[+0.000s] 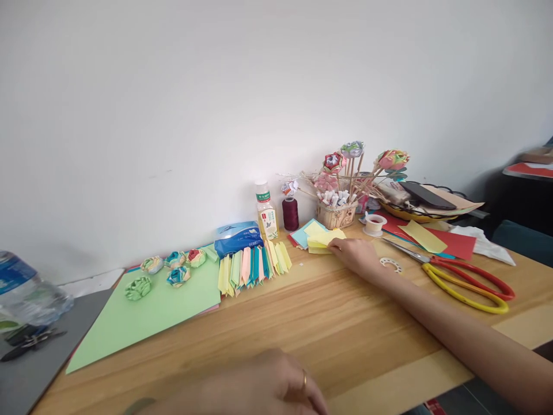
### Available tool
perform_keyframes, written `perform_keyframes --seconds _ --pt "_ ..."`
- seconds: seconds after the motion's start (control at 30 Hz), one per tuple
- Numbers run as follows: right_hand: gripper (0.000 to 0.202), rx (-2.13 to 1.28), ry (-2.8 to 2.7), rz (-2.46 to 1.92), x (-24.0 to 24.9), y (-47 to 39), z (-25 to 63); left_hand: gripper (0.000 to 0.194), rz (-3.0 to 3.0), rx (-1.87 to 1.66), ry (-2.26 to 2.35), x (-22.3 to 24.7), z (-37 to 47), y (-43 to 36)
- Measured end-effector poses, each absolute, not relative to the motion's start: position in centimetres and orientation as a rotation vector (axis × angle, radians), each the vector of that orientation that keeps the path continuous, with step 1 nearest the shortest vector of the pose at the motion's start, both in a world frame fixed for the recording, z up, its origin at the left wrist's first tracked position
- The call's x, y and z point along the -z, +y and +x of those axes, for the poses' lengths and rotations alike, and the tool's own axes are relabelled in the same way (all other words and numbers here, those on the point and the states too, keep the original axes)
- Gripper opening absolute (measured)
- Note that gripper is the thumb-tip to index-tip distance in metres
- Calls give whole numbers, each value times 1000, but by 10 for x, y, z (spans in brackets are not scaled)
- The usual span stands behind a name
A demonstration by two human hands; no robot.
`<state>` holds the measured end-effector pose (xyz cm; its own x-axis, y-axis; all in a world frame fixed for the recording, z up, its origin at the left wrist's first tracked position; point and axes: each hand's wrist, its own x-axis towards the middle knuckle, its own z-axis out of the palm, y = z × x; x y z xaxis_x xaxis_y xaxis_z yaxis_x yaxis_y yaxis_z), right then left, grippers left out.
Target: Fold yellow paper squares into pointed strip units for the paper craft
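My right hand (356, 255) reaches to a small stack of paper slips, its fingertips pinched on a yellow paper slip (322, 239) at the top. Pale blue paper (301, 235) lies under the yellow slips. Low in the view, my left hand (268, 383), with a ring on one finger, is blurred over the table's front part; its fingertips are partly hidden. Left of the stack stands a row of folded paper strips (253, 265) in yellow, green, pink and teal.
Large scissors (458, 276) and a white tape roll (374, 223) lie to the right. A bottle (268, 213), thread spool (290, 214) and flower basket (337, 214) stand behind. Paper flowers (138, 288) rest on green sheets (151, 317) at left.
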<state>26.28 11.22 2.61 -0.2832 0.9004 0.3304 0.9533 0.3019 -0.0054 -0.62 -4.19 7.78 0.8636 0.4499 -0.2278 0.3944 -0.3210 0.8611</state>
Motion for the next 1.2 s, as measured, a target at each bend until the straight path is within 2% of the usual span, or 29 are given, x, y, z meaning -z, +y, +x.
perform_keyframes --seconds 0.13,0.23,0.3,0.37,0.43,0.47,0.53,0.57,0.73,0.93,1.0,1.1,1.13,1.2 --pt "34 248 -2230 -1645 -30 117 263 20 1859 -188 831 -75 2 -39" --pt "36 271 -2250 -1500 -32 99 250 18 2095 -506 904 -63 -2 -39" --pt "31 253 -2365 -1309 -32 74 234 21 2334 -738 1037 -52 -4 -37" --pt "22 212 -2513 -1084 -29 44 214 29 2500 -811 1246 -43 -5 -35" --pt "22 217 -2650 -787 -26 18 196 37 2568 -732 1397 -36 -5 -33" --pt "24 217 -2673 -710 -24 8 189 35 2574 -667 1424 -33 -5 -31" --pt "26 123 -2704 -613 -23 -4 180 15 2542 -547 1417 -28 -6 -30" --pt "26 47 -2706 -608 -23 -6 179 4 2512 -510 1404 -26 -6 -30" --pt "26 -323 -2613 -756 -28 3 193 11 2364 -563 1426 -21 -12 -29" --pt "20 -439 -2510 -910 -20 11 215 16 2203 -635 1432 -26 -16 -33" --pt "19 -483 -2502 -919 -19 10 216 7 2183 -626 1472 -29 -15 -35" --pt "20 -538 -2498 -889 -20 7 211 36 2240 -614 1463 -29 -12 -37" --pt "21 -557 -2500 -874 -21 6 209 35 2272 -611 1423 -28 -12 -37" --pt "21 -599 -2499 -865 -22 5 207 10 2297 -612 1340 -27 -11 -35"
